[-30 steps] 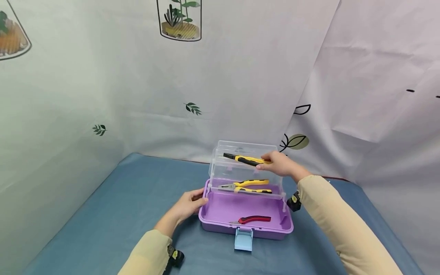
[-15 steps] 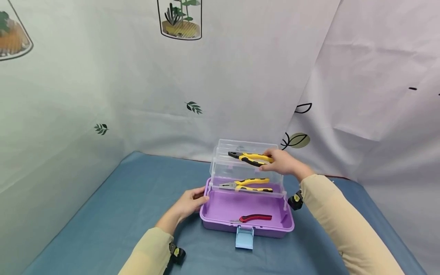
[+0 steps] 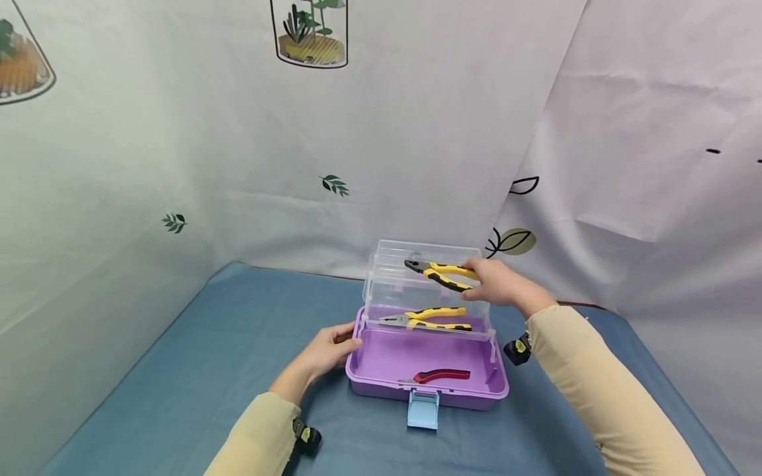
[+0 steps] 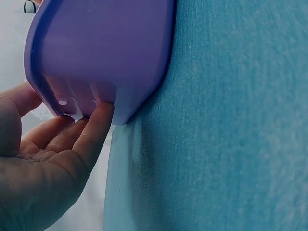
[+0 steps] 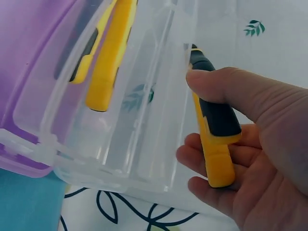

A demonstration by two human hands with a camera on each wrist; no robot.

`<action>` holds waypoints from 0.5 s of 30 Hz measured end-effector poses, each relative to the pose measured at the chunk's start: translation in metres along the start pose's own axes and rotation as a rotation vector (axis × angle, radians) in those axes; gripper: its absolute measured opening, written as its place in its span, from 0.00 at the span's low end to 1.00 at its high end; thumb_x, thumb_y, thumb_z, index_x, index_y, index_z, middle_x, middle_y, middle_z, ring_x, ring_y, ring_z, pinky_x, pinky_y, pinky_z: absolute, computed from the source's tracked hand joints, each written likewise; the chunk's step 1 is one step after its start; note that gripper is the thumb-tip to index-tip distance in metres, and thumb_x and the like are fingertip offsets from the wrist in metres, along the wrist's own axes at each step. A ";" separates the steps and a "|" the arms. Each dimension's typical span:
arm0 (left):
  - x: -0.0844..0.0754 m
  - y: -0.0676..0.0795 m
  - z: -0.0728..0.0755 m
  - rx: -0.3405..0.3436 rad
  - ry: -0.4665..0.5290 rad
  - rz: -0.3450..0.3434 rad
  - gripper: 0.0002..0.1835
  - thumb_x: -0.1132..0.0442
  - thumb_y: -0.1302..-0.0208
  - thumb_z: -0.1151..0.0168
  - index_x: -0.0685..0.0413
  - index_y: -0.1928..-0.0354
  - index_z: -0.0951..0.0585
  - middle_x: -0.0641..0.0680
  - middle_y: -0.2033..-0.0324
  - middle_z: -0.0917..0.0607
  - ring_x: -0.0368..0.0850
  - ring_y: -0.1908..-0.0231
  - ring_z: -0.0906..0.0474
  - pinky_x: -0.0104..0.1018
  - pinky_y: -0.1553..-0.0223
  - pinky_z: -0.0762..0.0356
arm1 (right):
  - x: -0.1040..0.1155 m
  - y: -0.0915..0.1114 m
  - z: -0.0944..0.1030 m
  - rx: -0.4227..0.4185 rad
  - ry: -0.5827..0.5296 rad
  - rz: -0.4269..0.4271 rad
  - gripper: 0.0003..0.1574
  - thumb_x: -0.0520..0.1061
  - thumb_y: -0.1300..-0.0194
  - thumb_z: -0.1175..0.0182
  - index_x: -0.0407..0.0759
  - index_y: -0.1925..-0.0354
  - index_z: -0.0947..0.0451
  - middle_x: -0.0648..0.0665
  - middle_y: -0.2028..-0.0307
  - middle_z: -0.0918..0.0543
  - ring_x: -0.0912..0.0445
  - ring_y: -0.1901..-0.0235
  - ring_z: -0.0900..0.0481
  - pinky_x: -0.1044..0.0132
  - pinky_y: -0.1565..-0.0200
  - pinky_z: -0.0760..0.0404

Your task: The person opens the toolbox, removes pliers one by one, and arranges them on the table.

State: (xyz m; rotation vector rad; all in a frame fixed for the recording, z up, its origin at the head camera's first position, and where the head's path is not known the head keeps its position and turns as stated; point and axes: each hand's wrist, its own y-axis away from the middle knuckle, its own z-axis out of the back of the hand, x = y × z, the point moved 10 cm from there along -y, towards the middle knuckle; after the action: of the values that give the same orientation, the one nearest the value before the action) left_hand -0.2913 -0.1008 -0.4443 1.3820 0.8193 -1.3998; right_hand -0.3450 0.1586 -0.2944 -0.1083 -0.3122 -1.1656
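Observation:
A purple toolbox (image 3: pixel 393 356) stands with its clear lid raised and its blue latch (image 3: pixel 423 411) hanging down in front. My left hand (image 3: pixel 324 354) grips its left end, thumb at the rim and fingertips against the outer wall (image 4: pixel 96 53). Above the raised clear tray (image 3: pixel 387 291), my right hand (image 3: pixel 500 284) holds yellow-and-black combination pliers (image 3: pixel 437 270) by the handles, their dark head pointing left. Long-nose pliers (image 3: pixel 425 318) with yellow-and-black handles lie in the clear tray below. In the purple bottom lies a red-and-black handled tool (image 3: pixel 440 375), its head partly hidden by the front rim.
The box rests on a blue cloth-covered table (image 3: pixel 250 344). White patterned curtains (image 3: pixel 268 218) hang behind and on both sides, the back one close behind the raised lid.
The right hand has moved slightly right with the combination pliers, which have turned from edge-on to show their spread handles. The left hand keeps its hold on the box.

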 end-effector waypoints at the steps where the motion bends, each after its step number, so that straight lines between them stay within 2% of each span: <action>1: 0.000 0.000 0.000 -0.001 0.002 0.001 0.30 0.65 0.32 0.46 0.66 0.31 0.41 0.71 0.38 0.31 0.61 0.43 0.27 0.44 0.51 0.19 | -0.001 0.001 -0.001 -0.007 -0.004 0.000 0.41 0.48 0.42 0.34 0.30 0.37 0.36 0.32 0.49 0.22 0.43 0.53 0.22 0.49 0.52 0.22; 7: 0.002 0.001 -0.001 0.001 0.013 -0.001 0.30 0.65 0.32 0.46 0.66 0.31 0.41 0.72 0.38 0.32 0.61 0.43 0.27 0.44 0.52 0.19 | -0.004 0.003 -0.004 -0.083 -0.020 0.010 0.40 0.49 0.43 0.34 0.33 0.38 0.35 0.32 0.51 0.21 0.43 0.54 0.21 0.49 0.53 0.21; 15: -0.001 0.001 0.000 -0.007 -0.005 -0.009 0.30 0.65 0.32 0.47 0.66 0.31 0.41 0.71 0.38 0.31 0.62 0.42 0.27 0.45 0.51 0.19 | -0.004 0.009 -0.007 -0.155 -0.040 0.042 0.45 0.51 0.40 0.36 0.33 0.33 0.40 0.30 0.41 0.27 0.37 0.45 0.26 0.43 0.47 0.24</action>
State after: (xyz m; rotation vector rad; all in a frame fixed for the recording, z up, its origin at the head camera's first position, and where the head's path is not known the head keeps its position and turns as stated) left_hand -0.2907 -0.1006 -0.4428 1.3701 0.8276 -1.4061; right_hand -0.3366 0.1640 -0.3021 -0.2735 -0.2533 -1.1459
